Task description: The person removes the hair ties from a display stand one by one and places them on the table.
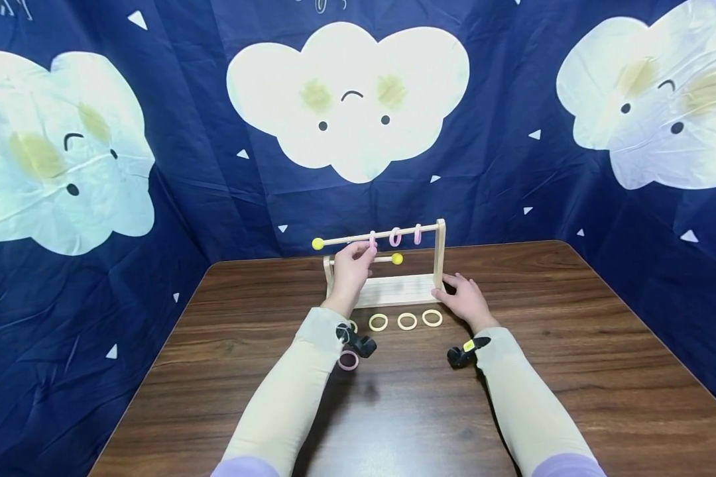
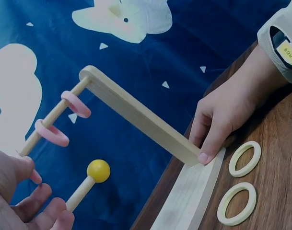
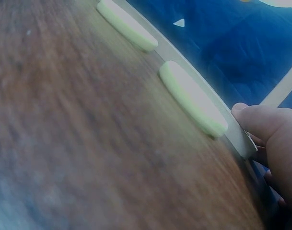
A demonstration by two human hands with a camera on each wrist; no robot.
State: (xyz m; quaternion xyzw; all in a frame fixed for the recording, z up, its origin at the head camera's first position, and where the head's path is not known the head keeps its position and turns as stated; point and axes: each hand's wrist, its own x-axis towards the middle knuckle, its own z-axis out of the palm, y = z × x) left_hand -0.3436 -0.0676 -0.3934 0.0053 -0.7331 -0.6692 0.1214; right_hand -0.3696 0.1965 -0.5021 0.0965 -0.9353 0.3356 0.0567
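Note:
A wooden stand (image 1: 396,290) has a flat base, two uprights and two rods, each tipped with a yellow ball (image 1: 317,244). My left hand (image 1: 351,271) pinches a pink ring (image 1: 372,237) that is around the upper rod. Farther along that rod, toward the right upright (image 1: 439,255), hang two more pink rings (image 2: 52,133). My right hand (image 1: 467,301) grips the right end of the base, its thumb (image 3: 241,110) on the front edge. The lower rod is partly hidden behind my left hand in the head view.
In front of the base, several pale yellow rings (image 1: 408,321) lie in a row on the brown wooden table (image 1: 513,397); one is partly covered by my left wrist. A pink ring (image 1: 349,361) lies nearer me. Dark blue cloth (image 1: 203,199) hangs behind the table.

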